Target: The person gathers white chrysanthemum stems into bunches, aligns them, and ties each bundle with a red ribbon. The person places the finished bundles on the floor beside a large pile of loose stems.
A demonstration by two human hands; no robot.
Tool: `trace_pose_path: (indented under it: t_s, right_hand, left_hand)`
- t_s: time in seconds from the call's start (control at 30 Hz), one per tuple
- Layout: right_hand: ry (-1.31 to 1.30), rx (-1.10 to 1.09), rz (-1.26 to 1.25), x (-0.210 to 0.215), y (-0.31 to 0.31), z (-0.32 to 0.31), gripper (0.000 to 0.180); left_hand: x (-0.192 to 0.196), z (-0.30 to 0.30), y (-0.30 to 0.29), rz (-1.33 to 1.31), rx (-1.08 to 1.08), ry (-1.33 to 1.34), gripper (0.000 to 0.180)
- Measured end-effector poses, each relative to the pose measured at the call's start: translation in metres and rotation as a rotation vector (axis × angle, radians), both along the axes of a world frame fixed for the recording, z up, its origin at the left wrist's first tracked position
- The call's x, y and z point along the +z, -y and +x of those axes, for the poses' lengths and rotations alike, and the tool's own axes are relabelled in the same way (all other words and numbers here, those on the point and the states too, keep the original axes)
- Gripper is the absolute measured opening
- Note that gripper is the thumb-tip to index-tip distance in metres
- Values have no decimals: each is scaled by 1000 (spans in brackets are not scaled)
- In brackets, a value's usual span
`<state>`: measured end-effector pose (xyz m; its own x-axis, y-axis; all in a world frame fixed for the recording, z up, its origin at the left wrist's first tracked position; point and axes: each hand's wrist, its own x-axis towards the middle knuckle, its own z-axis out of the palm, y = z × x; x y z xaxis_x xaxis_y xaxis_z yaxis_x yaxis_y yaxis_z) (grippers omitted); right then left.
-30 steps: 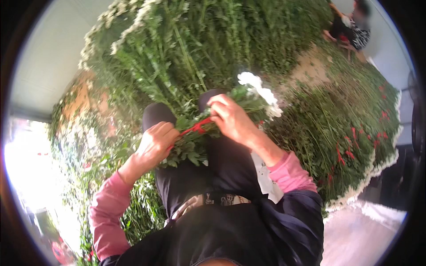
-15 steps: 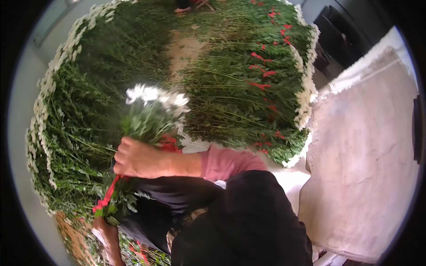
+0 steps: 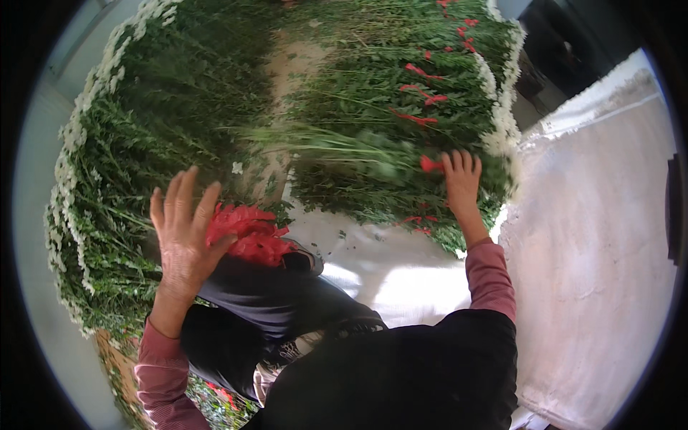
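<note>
My left hand (image 3: pixel 183 233) is raised and holds nothing, its fingers spread wide beside a heap of red plastic strips (image 3: pixel 247 233). At the right, my right hand (image 3: pixel 462 183) rests with fingers apart on the flower end of a chrysanthemum bunch (image 3: pixel 358 149). A red tie (image 3: pixel 431 164) shows on that bunch beside my fingertips. Its green stems point left and are smeared by motion. The bunch lies on a stack of tied chrysanthemum bunches (image 3: pixel 387 89) with white blooms along their right edge. My right thumb is hidden.
Loose chrysanthemum stems (image 3: pixel 136 165) are piled at the left, white heads outward. A bare brown strip (image 3: pixel 287 75) of ground parts the two piles. White sheeting (image 3: pixel 387 254) covers the floor before my legs. A pale panel (image 3: pixel 584 251) stands at the right; more cut greenery lies lower left.
My right hand has swung from the left to the right stack with the tied bunch. My left hand has risen from the lower left, letting go of the red strip.
</note>
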<state>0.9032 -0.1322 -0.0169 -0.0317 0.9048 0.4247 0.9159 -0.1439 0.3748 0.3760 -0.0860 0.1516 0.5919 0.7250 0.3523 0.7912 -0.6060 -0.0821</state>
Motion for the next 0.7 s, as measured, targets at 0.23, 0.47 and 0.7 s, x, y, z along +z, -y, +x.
trace_pose_path:
  t_s: [0.23,0.47,0.7]
  right_hand:
    - [-225,-445,-412,-184,39,65,86]
    - [-267,-556,-805,-76,-27,8,63]
    - [-436,269,-634,41,-206,-193,35]
  left_hand:
    - [-55,-93,28,-280,364,109,79]
    - [-100,-204,64,-609,746,332,58]
    - [-139,-275,9,-791,743,785,59]
